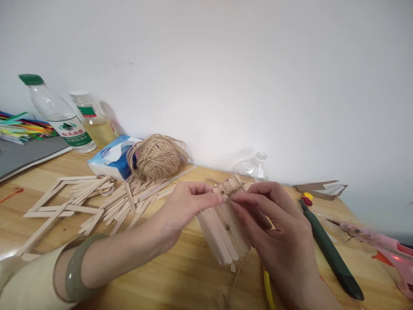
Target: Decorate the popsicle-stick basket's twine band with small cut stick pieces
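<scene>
Between my hands is a small panel of popsicle sticks (pixel 222 234), set side by side and tilted above the table. A strand of twine (pixel 234 189) crosses it near its upper end. My left hand (pixel 193 198) is closed on the panel's upper left part, thumb on the face of the sticks. At the right, my right hand (pixel 274 219) pinches the twine against the panel with thumb and forefinger. A loose length of twine hangs below the sticks. The panel's back and right edge are partly hidden.
A twine ball (pixel 159 156) rests by a tissue pack (pixel 112 157), with loose popsicle sticks (pixel 119 202) in front. Two bottles stand back left. On the right lie a dark green tool (pixel 332 254) and a pink glue gun (pixel 380 243), its light glowing. A clear bottle (pixel 253 165) is by the wall.
</scene>
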`<state>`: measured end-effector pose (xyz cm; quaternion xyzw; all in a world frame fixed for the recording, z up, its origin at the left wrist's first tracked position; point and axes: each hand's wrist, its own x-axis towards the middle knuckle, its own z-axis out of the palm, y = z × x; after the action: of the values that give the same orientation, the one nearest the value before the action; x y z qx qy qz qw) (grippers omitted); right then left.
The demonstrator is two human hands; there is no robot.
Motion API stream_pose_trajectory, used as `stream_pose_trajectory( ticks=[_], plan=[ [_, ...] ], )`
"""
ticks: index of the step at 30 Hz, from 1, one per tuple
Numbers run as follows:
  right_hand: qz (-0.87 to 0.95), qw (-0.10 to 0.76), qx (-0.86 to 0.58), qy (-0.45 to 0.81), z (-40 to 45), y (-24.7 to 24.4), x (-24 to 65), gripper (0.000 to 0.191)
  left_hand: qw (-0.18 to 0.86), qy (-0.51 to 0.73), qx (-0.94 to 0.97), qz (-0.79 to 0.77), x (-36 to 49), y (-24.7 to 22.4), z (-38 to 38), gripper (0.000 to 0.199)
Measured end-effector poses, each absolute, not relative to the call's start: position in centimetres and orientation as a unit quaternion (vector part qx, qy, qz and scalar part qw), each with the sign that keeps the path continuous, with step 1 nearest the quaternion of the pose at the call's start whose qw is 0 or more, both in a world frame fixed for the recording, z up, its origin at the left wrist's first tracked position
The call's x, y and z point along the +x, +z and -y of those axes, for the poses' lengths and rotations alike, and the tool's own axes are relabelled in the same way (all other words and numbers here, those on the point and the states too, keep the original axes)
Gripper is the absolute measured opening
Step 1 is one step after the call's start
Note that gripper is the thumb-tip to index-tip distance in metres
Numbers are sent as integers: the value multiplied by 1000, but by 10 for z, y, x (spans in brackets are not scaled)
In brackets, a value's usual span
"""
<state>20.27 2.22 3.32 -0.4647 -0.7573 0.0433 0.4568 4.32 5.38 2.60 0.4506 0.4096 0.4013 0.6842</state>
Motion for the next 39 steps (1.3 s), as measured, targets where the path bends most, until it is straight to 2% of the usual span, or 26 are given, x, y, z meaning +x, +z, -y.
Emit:
stream_pose_trajectory(
  ticks=[22,39],
  plan=[
    [795,413,-435,-94,-22,35,202,7,693,401,455,-390,44,27,-53,11],
    [811,355,-426,-189,-17,36,200,15,678,404,455,-413,45,28,-50,13]
  ],
)
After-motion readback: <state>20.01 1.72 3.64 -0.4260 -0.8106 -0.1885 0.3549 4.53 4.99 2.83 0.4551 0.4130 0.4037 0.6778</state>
